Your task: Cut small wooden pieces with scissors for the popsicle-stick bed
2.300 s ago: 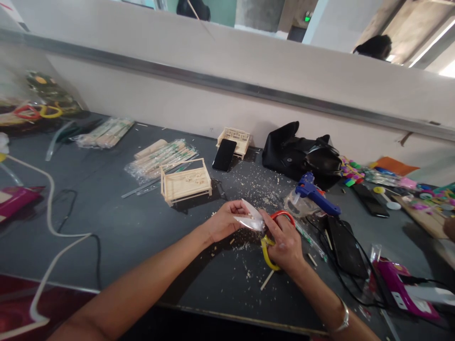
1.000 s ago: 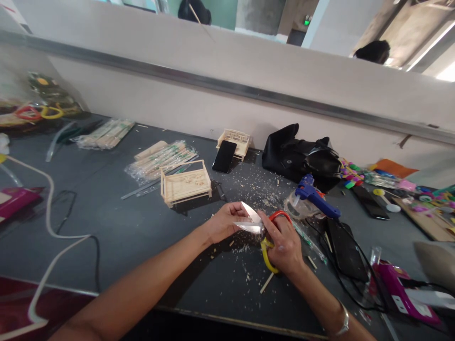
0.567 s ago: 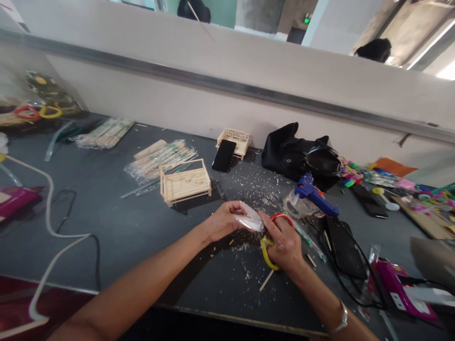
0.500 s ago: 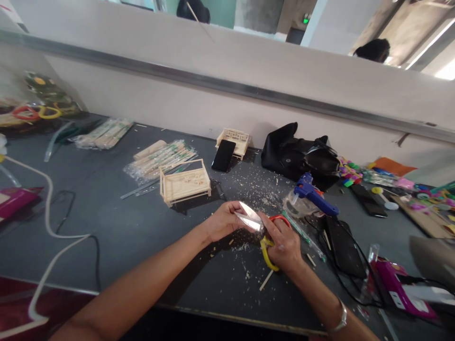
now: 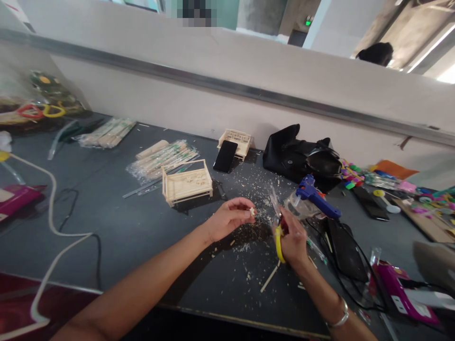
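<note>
Between the fingertips of my left hand (image 5: pixel 232 219) is a small pale wooden piece (image 5: pixel 252 211), knobbly and roughly star-shaped. My right hand (image 5: pixel 293 237) is closed on scissors (image 5: pixel 279 241) with a yellow handle loop; their blades point up and away, apart from the piece. Pale wood chips (image 5: pixel 254 246) lie scattered on the dark table under both hands. Left of my left hand stands a miniature wooden bed-like frame (image 5: pixel 186 187) with small bits on its deck. A thin stick (image 5: pixel 270 278) lies below my right hand.
Behind are a phone (image 5: pixel 225 156) leaning on a small wooden bench model (image 5: pixel 242 141), bagged sticks (image 5: pixel 167 158) and a black bag (image 5: pixel 280 151). To the right lie a blue glue gun (image 5: pixel 316 196), another phone (image 5: pixel 344 251) and cables. A white cord (image 5: pixel 51 203) runs along the left.
The scissors have moved right, away from my left hand, and their blades now point up instead of toward it. The small wooden piece in my left fingertips has come into sight.
</note>
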Demonstrator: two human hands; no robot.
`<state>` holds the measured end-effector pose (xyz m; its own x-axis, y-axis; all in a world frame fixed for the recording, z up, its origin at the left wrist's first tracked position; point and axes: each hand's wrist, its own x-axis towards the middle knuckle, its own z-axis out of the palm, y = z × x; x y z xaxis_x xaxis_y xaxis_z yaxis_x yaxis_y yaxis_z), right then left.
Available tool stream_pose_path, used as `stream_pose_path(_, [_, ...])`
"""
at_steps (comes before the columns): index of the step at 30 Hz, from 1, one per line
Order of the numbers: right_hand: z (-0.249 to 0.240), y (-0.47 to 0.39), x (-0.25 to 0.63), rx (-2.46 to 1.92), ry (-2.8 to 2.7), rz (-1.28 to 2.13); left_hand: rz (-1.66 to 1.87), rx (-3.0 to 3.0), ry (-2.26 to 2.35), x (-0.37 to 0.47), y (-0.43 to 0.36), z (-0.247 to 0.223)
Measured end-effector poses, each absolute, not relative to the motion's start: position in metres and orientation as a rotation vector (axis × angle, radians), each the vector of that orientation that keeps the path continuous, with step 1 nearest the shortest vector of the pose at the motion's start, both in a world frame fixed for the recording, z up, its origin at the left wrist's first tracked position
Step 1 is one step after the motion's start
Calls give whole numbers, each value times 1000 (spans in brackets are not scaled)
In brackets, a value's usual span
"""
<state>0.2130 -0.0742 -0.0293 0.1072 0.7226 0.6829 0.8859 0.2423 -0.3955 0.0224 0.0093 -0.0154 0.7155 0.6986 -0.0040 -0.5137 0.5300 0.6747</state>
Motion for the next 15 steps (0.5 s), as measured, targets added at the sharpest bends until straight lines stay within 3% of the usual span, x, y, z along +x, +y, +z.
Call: stream_pose_path(15, [-27,-79,207,-1491,-2005,-302,727,720,317,21,8,-14])
